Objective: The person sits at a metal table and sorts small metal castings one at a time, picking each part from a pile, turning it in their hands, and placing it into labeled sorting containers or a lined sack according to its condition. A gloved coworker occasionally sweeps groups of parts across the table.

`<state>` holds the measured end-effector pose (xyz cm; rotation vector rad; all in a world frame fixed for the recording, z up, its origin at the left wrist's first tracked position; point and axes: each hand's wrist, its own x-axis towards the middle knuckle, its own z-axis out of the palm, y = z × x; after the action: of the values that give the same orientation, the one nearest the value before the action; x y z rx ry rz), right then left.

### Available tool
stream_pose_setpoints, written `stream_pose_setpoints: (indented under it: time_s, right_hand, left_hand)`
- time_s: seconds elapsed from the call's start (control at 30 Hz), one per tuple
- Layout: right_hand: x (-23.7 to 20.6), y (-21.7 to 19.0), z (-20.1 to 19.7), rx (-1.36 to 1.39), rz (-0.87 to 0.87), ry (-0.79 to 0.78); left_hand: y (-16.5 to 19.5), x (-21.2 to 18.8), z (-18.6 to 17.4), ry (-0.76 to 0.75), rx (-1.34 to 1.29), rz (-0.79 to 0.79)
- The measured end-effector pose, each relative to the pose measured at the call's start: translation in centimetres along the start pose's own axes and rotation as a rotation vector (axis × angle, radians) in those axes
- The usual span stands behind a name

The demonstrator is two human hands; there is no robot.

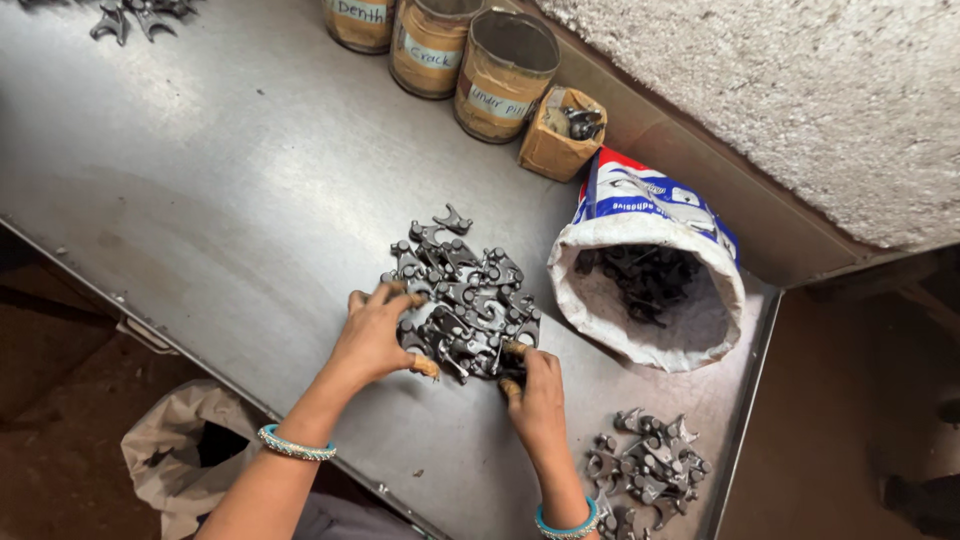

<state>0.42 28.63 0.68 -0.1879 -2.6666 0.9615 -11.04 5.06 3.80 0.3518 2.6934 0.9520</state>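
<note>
Pile of dark metal parts [465, 300] at frame centre | flanked by left hand [372, 335] and right hand [535, 395] — fingers curled on its near edge, left nearer | steel table [200, 200].

Dark matt metal parts [465, 295]; smooth steel table [220, 190]; woven plastic sack [650, 290].

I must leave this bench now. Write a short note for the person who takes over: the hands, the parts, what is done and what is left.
Left hand: on the left edge of the main pile of dark metal parts, fingers curled over it.
Right hand: at the pile's near right edge, fingertips on parts.
Whether either hand grips a part cannot be told.
White sack, open, holds more such parts.
Smaller pile lies near the right corner of the steel table.
Three labelled tins and a small box stand at the back.
Main pile still large.
</note>
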Motion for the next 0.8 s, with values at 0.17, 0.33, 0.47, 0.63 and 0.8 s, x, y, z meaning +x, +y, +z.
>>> stream_pose_setpoints:
  time_s: [0.17,0.33,0.47,0.63,0.8]
  right_hand:
    - [-3.3,-0.2,-0.9,0.015,0.061,-0.125]
    - [-7.7,0.4,-2.4,0.032,-0.013,-0.169]
    - [-9.8,1.5,-2.4,-0.028,0.056,-0.158]
    - [-11.0,3.5,-1.9,0.399,0.302,-0.093]
    - [-11.7,4.4,-1.6,0.977,0.447,-0.088]
  left_hand:
    - [-1.9,-1.7,5.2,0.097,-0.086,0.175]
    - [-0.7,-3.2,9.6,0.133,-0.248,0.179]
    - [1.1,-4.5,10.1,0.037,-0.457,0.168]
    - [2.2,-7.2,8.9,0.379,-0.300,0.435]
    - [2.2,-9.9,10.3,0.176,-0.619,0.062]
